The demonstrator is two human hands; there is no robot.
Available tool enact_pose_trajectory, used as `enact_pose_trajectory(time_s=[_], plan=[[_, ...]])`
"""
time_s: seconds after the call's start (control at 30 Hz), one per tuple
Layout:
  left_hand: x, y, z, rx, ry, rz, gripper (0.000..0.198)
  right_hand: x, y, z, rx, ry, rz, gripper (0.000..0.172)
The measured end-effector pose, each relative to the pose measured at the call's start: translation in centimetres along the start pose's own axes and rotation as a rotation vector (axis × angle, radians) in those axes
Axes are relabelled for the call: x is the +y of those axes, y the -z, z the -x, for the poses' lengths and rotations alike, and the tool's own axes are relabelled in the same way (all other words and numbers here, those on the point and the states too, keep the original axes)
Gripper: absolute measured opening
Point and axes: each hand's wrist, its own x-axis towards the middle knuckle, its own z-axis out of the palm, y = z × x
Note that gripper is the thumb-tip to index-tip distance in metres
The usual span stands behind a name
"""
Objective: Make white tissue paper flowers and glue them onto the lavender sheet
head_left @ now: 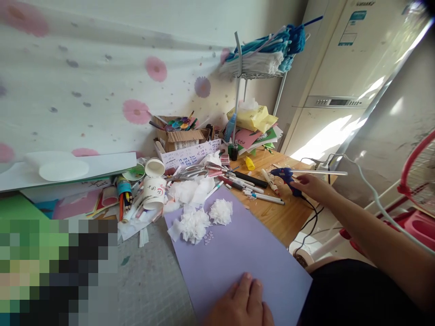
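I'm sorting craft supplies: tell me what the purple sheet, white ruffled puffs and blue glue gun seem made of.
Purple sheet: probably paper or card, matte, from its flat, straight-edged look.
White ruffled puffs: likely tissue or thin paper, matte, from their crumpled layers.
Blue glue gun: perhaps hard plastic, from its rigid-looking body; finish too small to tell.

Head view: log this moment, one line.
left hand: resting on purple sheet | right hand: touching blue glue gun | on sheet: two white ruffled puffs, small clear pieces

Head view, near, facing forward and down over purple sheet [244, 249].
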Motion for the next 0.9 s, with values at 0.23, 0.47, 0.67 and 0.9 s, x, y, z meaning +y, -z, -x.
enact_pose_trajectory(time_s=[0.23, 0.47, 0.67, 0.9], plan=[[0.1, 0.4, -0.8, 0.085, 0.024, -0.015, 0.016, -3.1, 2.8, 5.4, -0.103, 0.324, 0.101, 0.028], [-0.3, 1.0, -1.4, 0.121, 0.0, 0.005, 0.016, -8.5, 2.7, 5.8, -0.189, 0.595, 0.073, 0.02], [-0.1, 1.2, -1.1, 0.057, 0.013, -0.029, 0.021, -13.6, 0.1, 5.1, -0.352, 0.805, 0.082, 0.021], [0.1, 1.6, -1.1, -0.064, -0.014, -0.027, 0.023, -15.7, -2.3, 4.1, -0.413, 0.778, 0.125, 0.018]])
